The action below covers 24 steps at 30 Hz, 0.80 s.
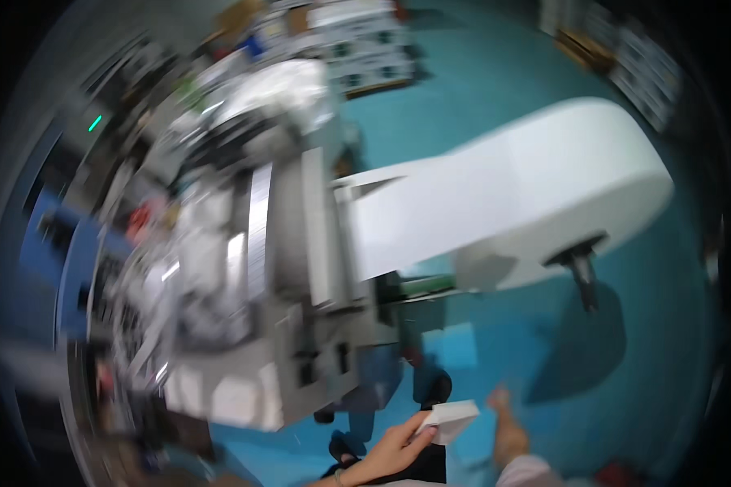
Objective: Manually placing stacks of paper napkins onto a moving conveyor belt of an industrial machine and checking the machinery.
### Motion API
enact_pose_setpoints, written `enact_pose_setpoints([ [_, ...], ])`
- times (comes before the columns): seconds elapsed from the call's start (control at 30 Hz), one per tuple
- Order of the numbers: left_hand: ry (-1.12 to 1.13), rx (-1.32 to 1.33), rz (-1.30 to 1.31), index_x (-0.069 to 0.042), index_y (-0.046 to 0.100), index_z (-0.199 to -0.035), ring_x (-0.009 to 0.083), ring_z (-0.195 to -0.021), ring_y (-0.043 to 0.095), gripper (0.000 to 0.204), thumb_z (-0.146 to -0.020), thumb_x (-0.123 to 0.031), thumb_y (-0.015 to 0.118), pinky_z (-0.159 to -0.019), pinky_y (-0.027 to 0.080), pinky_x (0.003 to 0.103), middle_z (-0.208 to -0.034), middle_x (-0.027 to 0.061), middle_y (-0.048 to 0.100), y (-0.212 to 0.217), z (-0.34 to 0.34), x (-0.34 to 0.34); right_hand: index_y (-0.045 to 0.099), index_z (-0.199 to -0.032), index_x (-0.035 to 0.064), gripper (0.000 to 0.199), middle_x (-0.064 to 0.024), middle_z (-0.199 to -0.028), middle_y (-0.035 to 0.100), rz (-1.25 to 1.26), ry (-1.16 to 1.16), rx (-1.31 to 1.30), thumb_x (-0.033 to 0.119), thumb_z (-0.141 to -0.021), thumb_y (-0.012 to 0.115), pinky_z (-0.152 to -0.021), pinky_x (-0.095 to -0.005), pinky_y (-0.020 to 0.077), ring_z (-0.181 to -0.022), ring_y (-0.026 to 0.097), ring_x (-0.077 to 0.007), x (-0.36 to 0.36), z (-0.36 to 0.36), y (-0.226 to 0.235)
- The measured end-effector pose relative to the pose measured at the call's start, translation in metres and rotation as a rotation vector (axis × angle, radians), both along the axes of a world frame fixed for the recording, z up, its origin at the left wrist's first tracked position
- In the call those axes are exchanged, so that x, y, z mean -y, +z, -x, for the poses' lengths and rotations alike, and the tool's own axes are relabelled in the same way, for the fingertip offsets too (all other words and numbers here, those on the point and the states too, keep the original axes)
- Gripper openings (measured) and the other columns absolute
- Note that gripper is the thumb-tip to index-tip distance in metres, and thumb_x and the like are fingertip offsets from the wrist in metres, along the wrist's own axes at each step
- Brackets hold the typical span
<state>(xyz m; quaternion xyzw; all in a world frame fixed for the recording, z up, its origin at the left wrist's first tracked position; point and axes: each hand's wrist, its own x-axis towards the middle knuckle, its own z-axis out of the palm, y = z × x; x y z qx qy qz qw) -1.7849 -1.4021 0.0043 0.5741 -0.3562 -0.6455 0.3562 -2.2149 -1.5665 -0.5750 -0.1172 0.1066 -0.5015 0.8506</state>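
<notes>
1. A small white block (453,420) is being held at the lower centre of the frame by the left hand (394,449), the thumb and fingers being clamped together on its left end.
2. The block is being kept clear of the floor (495,105), its right end being left uncovered by the hand.
3. The right hand (502,402) is being shown as a blur just to the right of the block, apart from it; whether its fingers are being held together or apart cannot be made out.
4. The right forearm is being covered near the lower edge by a pale sleeve (529,471).
5. A large white roll (581,191) is being seen at the right of the frame, a dark spindle (583,276) being set in its near face.
6. A broad white sheet (430,203) is being stretched from the roll leftward to a grey-white machine (292,252), whose details are being smeared by blur.
7. A stack of white cartons (369,53) is being shown at the upper centre, and a blue cabinet (77,276) at the far left.
8. A dark shoe (436,388) is being glimpsed just above the block.
</notes>
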Motion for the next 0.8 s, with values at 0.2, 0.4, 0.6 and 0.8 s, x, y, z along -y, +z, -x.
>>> enact_pose_setpoints([
  [0.2, 0.255, -0.313, 0.011, -0.007, 0.044, -0.137, 0.0051, -0.082, 0.055, 0.042, -0.102, -0.028, 0.052, -0.072, 0.050, 0.020, -0.104, 0.0005, 0.057, 0.027, -0.072, -0.121, 0.064, -0.104, 0.0052, 0.049, -0.0057, -0.089, 0.062, 0.285, 0.590, -0.148, 0.050, -0.097, 0.046, -0.063, -0.0323, 0.0473, -0.082, 0.059, -0.0153, -0.198, -0.215, 0.039],
  [0.4, 0.863, -0.082, 0.254, -0.007, 0.049, -0.125, 0.0053, -0.071, 0.056, 0.029, -0.100, -0.022, 0.054, -0.053, 0.049, 0.022, -0.097, 0.0008, 0.060, 0.051, -0.186, -0.320, 0.064, -0.112, 0.0036, 0.048, -0.0069, -0.097, 0.065, 0.644, 0.925, -0.430, 0.047, -0.096, 0.049, -0.074, -0.0319, 0.0494, -0.089, 0.060, -0.0160, -0.290, -0.613, 0.344],
  [0.6, 1.483, -0.273, 0.324, -0.006, 0.051, -0.120, 0.0125, -0.077, 0.061, 0.038, -0.104, -0.038, 0.038, -0.057, 0.051, 0.027, -0.098, 0.0049, 0.063, 0.079, -0.270, -0.486, 0.064, -0.116, 0.0038, 0.053, -0.0053, -0.103, 0.066, 0.769, 1.270, -0.868, 0.049, -0.101, 0.040, -0.080, -0.0293, 0.0466, -0.092, 0.059, -0.0116, -0.466, -0.692, 0.493],
  [0.8, 1.715, -0.324, 0.387, -0.001, 0.052, -0.121, 0.0145, -0.076, 0.061, 0.051, -0.104, -0.045, 0.034, -0.061, 0.051, 0.028, -0.101, 0.0082, 0.065, 0.061, -0.345, -0.567, 0.046, -0.131, 0.0012, 0.064, -0.0091, -0.115, 0.060, 0.773, 1.240, -0.383, 0.054, -0.103, 0.021, -0.091, -0.0328, 0.0436, -0.104, 0.058, -0.0166, -0.549, -0.796, 0.596],
])
